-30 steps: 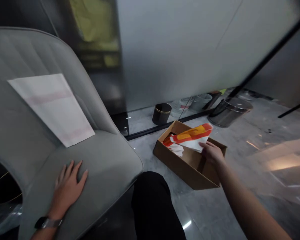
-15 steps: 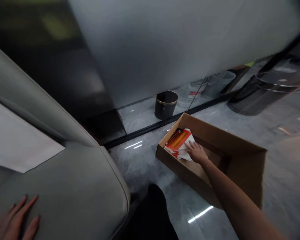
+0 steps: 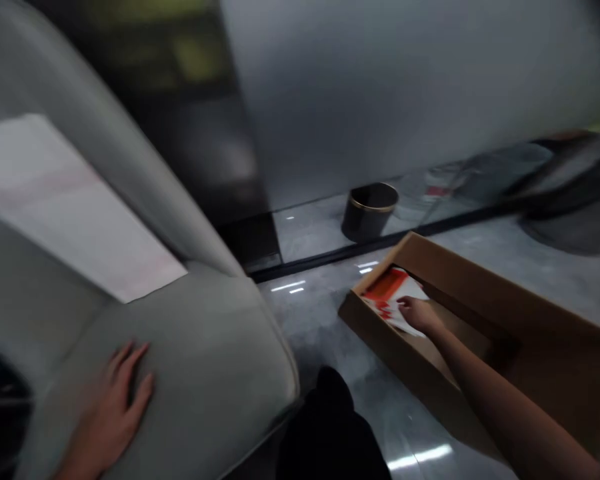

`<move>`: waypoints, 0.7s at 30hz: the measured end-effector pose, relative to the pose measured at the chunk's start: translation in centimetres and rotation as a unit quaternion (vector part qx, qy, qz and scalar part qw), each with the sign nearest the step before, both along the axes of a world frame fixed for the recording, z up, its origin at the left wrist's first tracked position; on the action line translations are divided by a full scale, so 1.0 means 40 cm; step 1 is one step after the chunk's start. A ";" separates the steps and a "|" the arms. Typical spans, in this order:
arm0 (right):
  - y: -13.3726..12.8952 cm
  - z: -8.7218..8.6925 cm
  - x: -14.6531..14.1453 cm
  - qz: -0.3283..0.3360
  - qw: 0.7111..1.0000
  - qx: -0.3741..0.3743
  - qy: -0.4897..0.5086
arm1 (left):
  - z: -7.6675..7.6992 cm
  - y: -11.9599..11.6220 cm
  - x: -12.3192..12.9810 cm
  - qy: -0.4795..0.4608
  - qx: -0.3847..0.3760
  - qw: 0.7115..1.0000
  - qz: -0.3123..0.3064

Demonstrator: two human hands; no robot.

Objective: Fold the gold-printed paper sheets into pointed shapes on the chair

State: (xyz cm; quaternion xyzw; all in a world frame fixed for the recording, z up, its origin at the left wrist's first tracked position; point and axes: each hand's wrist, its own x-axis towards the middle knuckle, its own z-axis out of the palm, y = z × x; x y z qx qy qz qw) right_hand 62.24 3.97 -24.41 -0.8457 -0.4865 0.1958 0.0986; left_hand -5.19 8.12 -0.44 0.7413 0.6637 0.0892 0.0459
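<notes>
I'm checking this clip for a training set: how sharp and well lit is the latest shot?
In the head view, motion blur softens the whole frame, worst on the dark metal bin at the right edge; the grey upholstered chair is also smeared; the light is dim, with white glare streaks on the polished floor; the right hand remains fairly readable.

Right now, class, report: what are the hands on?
Right hand on red-and-white papers in cardboard box; left hand flat on chair seat; black bin beyond box.

A loose stack of red-and-white printed papers (image 3: 393,293) lies flat at the left end of an open brown cardboard box (image 3: 545,360) on the grey marble floor (image 3: 305,327).
</notes>
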 end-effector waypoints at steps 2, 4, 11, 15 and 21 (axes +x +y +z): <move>0.039 0.079 -0.055 -0.002 0.999 0.047 -0.007 | 0.007 -0.023 0.016 0.000 0.015 1.000 -0.012; 0.090 0.176 -0.136 0.000 0.994 0.111 -0.005 | 0.011 -0.038 0.020 0.006 0.024 1.000 -0.015; 0.264 0.580 -0.699 0.073 0.893 0.301 0.326 | -0.013 -0.081 0.004 -0.032 0.057 0.998 -0.021; 0.403 0.743 -1.044 0.136 0.866 0.295 0.380 | -0.027 -0.095 -0.008 -0.089 0.044 0.995 -0.025; 0.544 0.811 -1.289 0.125 0.873 0.270 0.385 | -0.014 -0.100 -0.055 -0.220 -0.011 0.973 -0.064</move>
